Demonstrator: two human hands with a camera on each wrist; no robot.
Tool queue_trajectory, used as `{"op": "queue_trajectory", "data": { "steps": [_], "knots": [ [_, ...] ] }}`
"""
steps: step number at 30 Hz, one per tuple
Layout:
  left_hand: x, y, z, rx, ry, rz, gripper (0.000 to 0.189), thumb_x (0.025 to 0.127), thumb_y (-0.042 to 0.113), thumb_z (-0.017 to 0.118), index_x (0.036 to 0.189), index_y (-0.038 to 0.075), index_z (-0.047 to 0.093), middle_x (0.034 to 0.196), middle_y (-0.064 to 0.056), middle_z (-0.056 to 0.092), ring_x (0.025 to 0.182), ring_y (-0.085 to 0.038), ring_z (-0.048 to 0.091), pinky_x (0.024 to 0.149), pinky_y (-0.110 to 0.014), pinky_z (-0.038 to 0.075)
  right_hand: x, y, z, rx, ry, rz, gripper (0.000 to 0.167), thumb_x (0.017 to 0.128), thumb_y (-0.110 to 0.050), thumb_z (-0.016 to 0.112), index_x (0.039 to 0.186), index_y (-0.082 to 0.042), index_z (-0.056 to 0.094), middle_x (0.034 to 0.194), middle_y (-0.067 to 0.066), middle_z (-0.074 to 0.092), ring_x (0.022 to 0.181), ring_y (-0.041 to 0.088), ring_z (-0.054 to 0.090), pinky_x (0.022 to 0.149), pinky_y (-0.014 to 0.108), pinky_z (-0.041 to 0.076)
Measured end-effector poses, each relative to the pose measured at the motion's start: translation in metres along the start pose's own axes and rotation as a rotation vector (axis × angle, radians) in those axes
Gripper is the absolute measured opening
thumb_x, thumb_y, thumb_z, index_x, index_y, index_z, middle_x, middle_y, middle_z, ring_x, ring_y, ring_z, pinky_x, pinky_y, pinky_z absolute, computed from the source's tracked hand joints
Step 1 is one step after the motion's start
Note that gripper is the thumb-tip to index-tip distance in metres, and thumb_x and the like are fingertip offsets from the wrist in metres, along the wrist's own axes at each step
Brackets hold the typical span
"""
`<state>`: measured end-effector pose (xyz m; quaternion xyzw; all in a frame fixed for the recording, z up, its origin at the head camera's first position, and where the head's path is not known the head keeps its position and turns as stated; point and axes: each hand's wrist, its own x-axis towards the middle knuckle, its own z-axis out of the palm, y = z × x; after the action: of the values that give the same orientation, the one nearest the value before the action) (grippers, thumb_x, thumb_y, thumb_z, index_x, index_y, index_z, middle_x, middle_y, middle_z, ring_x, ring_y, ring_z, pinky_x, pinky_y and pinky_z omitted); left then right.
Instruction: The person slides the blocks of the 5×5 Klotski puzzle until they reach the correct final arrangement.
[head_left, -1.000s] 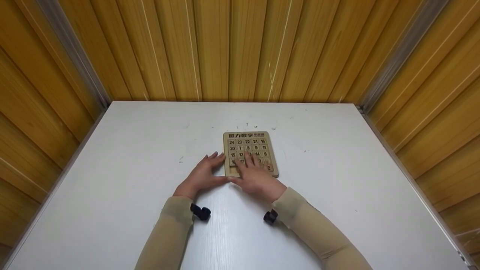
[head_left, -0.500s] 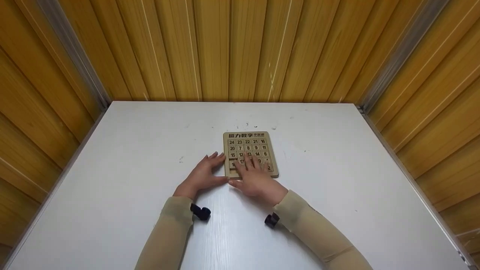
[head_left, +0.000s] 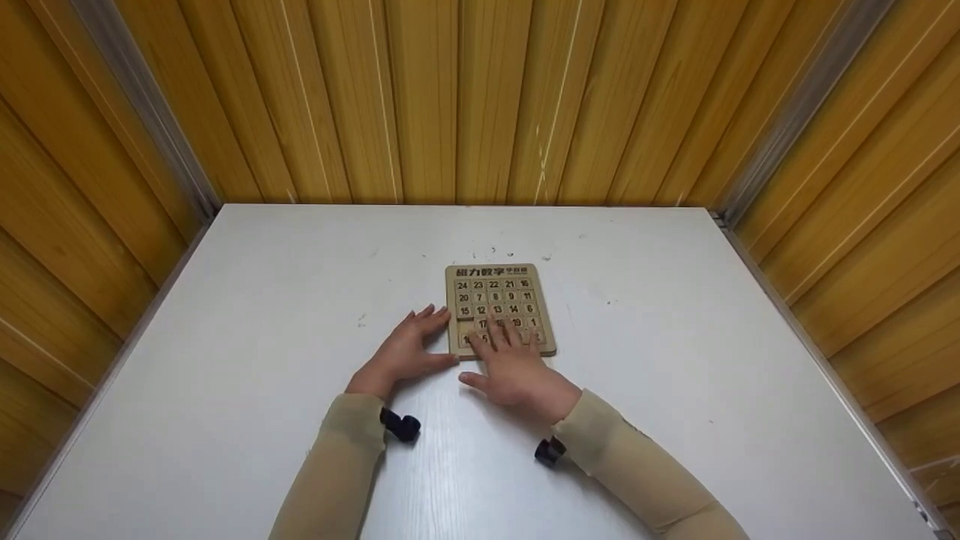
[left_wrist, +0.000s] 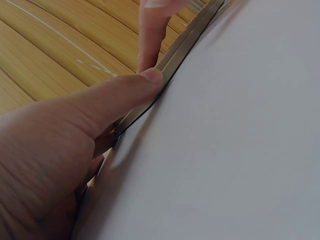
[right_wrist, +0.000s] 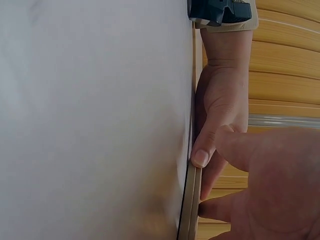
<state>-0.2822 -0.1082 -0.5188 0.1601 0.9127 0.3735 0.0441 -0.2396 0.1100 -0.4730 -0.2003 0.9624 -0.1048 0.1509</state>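
Note:
A wooden number slide puzzle [head_left: 545, 309] lies flat on the white table, its rows of square numbered tiles under a printed heading. My left hand [head_left: 401, 349] holds its near left corner, thumb on the near edge and fingers along the left side. In the left wrist view the left thumb [left_wrist: 127, 92] presses the frame's edge. My right hand [head_left: 517, 371] lies over the lower rows with fingers spread, its fingertips on the tiles and its thumb off the board. One fingertip is on the leftmost bottom tile [head_left: 466, 340]. A gap [head_left: 466, 327] shows just above that tile.
The white table [head_left: 300, 285] carries small dark marks beyond the puzzle. Yellow wood-patterned panels [head_left: 420, 97] rise behind and at both sides, with grey metal posts [head_left: 146, 105] in the corners. Small black cameras [head_left: 401, 425] sit on both wrists.
The leftmost tile of the fourth row has slid toward me into the bottom row, so the gap now stands above it. My right hand has drawn back slightly; the left stays put.

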Motion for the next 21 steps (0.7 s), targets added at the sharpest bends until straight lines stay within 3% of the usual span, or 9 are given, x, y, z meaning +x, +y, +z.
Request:
{"op": "queue_trajectory", "data": {
  "steps": [5, 14, 21],
  "knots": [
    [0.000, -0.001, 0.001, -0.013, -0.003, -0.016, 0.086, 0.082, 0.037, 0.086, 0.156, 0.018, 0.045, 0.166, -0.004, 0.038, 0.158, -0.041, 0.021, 0.131, -0.058, 0.017, -0.001, -0.001, -0.001, -0.001, -0.008, 0.006, 0.080, 0.101, -0.065, 0.045, 0.166, -0.027, 0.017, 0.175, 0.012, -0.004, 0.160, 0.043, -0.003, 0.125, 0.073, -0.003],
    [0.001, -0.001, 0.002, -0.035, -0.001, -0.035, 0.084, 0.083, 0.035, 0.086, 0.155, 0.017, 0.046, 0.165, -0.004, 0.040, 0.160, -0.035, 0.022, 0.132, -0.054, 0.018, 0.007, -0.001, -0.009, 0.021, -0.005, -0.003, 0.080, 0.102, -0.067, 0.041, 0.166, -0.026, 0.017, 0.175, 0.012, -0.006, 0.161, 0.042, -0.005, 0.126, 0.072, -0.002],
    [0.002, -0.003, 0.002, -0.011, 0.011, 0.021, 0.090, 0.083, 0.054, 0.082, 0.156, 0.016, 0.045, 0.164, 0.000, 0.041, 0.159, -0.028, 0.024, 0.133, -0.052, 0.014, 0.029, 0.004, -0.012, 0.034, 0.050, 0.016, 0.083, 0.101, -0.067, 0.042, 0.167, -0.023, 0.015, 0.174, 0.014, -0.009, 0.160, 0.042, -0.007, 0.126, 0.071, -0.004]
  ]
}}
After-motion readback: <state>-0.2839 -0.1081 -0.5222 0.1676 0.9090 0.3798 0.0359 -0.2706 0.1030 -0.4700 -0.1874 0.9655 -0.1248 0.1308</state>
